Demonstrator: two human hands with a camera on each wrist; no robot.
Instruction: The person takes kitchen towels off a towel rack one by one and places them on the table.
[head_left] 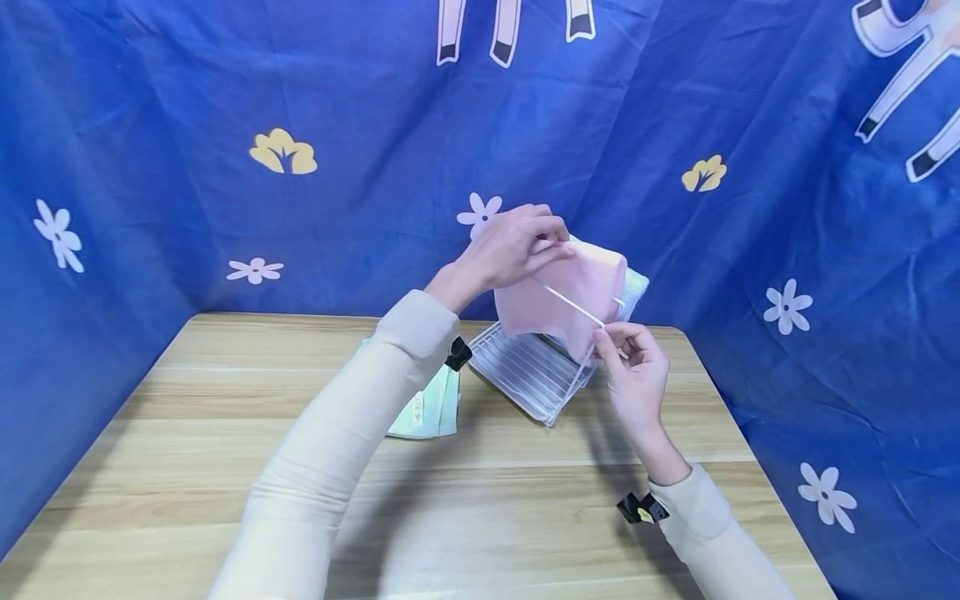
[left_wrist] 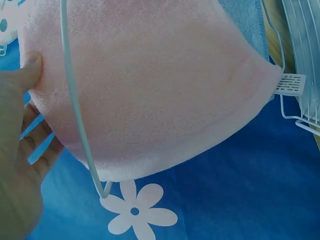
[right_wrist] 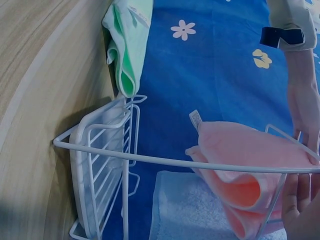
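A white wire rack (head_left: 572, 392) with a pale tray (head_left: 517, 371) at its base stands toward the back of the table. A pink towel (head_left: 528, 310) is draped over its upper part, behind the front bar, with a white label (left_wrist: 291, 84) at one corner. My left hand (head_left: 517, 243) pinches the towel's upper edge, thumb on one face and fingers behind. My right hand (head_left: 636, 367) grips the rack's wire at the right end of the front bar. Behind the pink towel hangs a light blue towel (head_left: 637, 289), mostly hidden in the head view.
A folded mint-green towel (head_left: 429, 410) lies on the wooden table (head_left: 480, 517) left of the rack, partly hidden by my left forearm. A blue patterned curtain (head_left: 360, 183) stands close behind the table and along both sides.
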